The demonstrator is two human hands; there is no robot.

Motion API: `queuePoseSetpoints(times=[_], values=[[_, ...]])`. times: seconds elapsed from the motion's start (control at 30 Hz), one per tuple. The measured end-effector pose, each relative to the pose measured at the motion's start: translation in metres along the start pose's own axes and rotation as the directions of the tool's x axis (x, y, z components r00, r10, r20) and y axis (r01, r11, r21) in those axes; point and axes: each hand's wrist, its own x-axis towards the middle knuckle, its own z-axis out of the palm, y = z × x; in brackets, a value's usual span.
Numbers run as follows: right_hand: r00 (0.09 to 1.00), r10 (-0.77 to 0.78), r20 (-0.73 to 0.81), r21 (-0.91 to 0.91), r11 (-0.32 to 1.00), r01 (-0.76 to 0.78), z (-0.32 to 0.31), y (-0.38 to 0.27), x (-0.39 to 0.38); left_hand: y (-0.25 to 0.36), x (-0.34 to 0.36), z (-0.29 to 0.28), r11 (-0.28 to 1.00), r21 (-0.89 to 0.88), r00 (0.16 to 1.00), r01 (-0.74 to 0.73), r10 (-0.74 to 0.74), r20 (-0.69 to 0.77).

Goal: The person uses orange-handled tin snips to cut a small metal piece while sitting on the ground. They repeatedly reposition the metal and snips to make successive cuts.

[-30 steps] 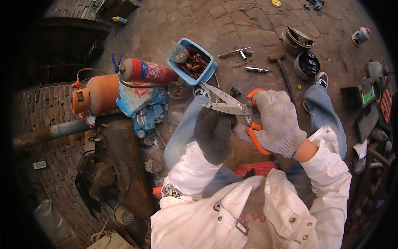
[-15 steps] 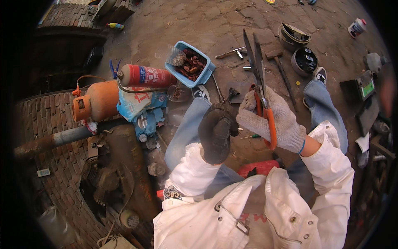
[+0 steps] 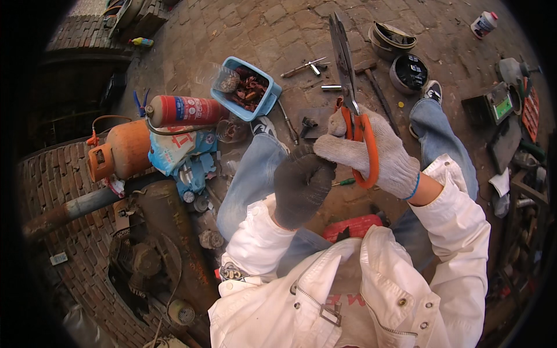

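My right hand [image 3: 391,159], in a pale knit glove, grips a large pair of scissors [image 3: 366,151] by its orange handles. The long metal blades point away from me and lie nearly together. Beside it, my left hand [image 3: 301,188] in a black glove is closed like a fist, its fingertips right up against the pale glove. Whatever it may hold is hidden inside the fingers. Both hands are raised above the ground between my legs.
A blue bin [image 3: 275,101] of reddish-brown scraps stands ahead, by a red fire extinguisher [image 3: 188,110] and an orange gas cylinder [image 3: 127,148]. A hammer [image 3: 380,95], a T-handled tool [image 3: 304,68] and two dark buckets [image 3: 409,75] lie farther right. A red case [image 3: 354,228] is beneath me.
The scissor blades have come closer together. My view has shifted slightly, so the surroundings sit a little farther left. The right hand keeps its hold and the left stays closed.
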Motion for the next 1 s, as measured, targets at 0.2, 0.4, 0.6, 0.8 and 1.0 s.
queuePoseSetpoints(times=[0.2, 0.4, 0.6, 0.8, 1.0], values=[[0.988, 0.096, 0.121, 0.172, 0.978, -0.116, -0.008, 0.000, 0.006, 0.003, 0.000, -0.003, 0.950, -0.287, 0.991, 0.122, -0.132, -0.016], [0.986, 0.098, 0.132, 0.190, 0.974, -0.123, -0.006, 0.004, 0.007, 0.005, 0.000, 0.002, 0.920, -0.349, 0.979, 0.176, -0.200, -0.034], [0.956, 0.050, 0.288, 0.306, 0.942, -0.141, -0.013, 0.006, 0.012, -0.008, 0.003, -0.012, 0.463, -0.801, 0.925, 0.381, -0.204, 0.321], [0.983, -0.085, 0.164, 0.084, 0.994, 0.072, -0.012, 0.005, 0.008, -0.011, -0.001, -0.012, 0.616, -0.761, 0.977, 0.206, -0.172, 0.126], [0.965, -0.262, 0.029, -0.542, 0.806, 0.236, -0.013, -0.009, 0.002, -0.005, -0.004, -0.012, 0.850, -0.524, 0.967, -0.060, -0.081, -0.242]])
